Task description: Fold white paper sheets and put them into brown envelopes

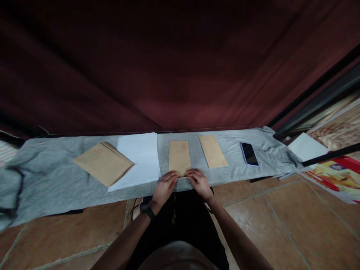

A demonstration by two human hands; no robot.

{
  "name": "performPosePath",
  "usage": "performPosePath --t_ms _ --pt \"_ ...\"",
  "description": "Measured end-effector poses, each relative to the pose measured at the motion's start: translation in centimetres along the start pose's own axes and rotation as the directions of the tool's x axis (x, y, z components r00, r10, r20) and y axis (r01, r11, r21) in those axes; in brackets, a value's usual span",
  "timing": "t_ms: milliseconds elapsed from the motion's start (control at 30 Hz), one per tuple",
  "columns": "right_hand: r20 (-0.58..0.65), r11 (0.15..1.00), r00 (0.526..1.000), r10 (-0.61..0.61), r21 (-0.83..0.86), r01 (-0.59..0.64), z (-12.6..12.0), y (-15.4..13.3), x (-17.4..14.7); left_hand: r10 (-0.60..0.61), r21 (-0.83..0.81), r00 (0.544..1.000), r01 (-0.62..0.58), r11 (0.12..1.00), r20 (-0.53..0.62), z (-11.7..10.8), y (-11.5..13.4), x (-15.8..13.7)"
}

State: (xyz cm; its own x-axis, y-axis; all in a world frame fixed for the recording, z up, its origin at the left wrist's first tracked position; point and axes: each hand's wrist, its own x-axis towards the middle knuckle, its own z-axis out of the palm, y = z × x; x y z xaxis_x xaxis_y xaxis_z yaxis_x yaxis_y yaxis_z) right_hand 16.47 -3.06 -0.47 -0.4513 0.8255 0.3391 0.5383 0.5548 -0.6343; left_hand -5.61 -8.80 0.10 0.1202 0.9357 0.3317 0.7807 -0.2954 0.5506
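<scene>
A brown paper envelope (179,155) lies flat straight in front of me, with faint red print near its upper right corner. My left hand (165,186) grips its near edge at the left corner, fingers closed. At the right corner of the same edge, my right hand (200,183) pinches the paper. A narrow strip along that edge, perhaps the flap, shows between my fingertips. Right of it lies another brown envelope (213,151), slightly turned. To the left, a stack of brown envelopes (104,163) rests partly over white paper sheets (140,159).
A grey cloth (50,176) covers the long, narrow surface. Toward its right end lies a phone (249,154). Dark red fabric (180,86) hangs behind. At the right stand dark metal bars (317,97) and a red and yellow printed package (337,174). Brown tiles (253,217) form the floor.
</scene>
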Motion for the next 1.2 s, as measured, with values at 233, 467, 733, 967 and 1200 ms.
performPosePath --t_ms 233,467,733,967,1200 --pt "-0.056 0.990 0.993 0.104 -0.094 -0.109 0.7 -0.5 0.2 -0.107 -0.012 0.992 0.107 0.994 -0.061 0.0 0.6 0.3" --pt "-0.055 0.979 0.994 0.095 -0.173 -0.103 0.8 -0.8 0.1 -0.110 0.018 0.992 0.112 0.994 -0.058 0.5 0.2 0.1" --pt "-0.069 0.980 0.994 0.081 -0.176 -0.093 1.0 -0.8 0.1 0.012 0.141 1.000 -0.011 0.990 -0.005 0.1 0.4 -0.3" --pt "-0.097 0.979 0.991 0.087 -0.175 -0.103 0.9 -1.3 0.2 0.106 0.312 0.991 -0.127 0.942 0.084 0.3 1.8 -1.4" --pt "-0.025 0.982 0.997 -0.067 -0.179 0.062 3.5 -6.1 -1.6 0.079 0.426 0.989 -0.125 0.896 0.124 1.6 1.9 -2.3"
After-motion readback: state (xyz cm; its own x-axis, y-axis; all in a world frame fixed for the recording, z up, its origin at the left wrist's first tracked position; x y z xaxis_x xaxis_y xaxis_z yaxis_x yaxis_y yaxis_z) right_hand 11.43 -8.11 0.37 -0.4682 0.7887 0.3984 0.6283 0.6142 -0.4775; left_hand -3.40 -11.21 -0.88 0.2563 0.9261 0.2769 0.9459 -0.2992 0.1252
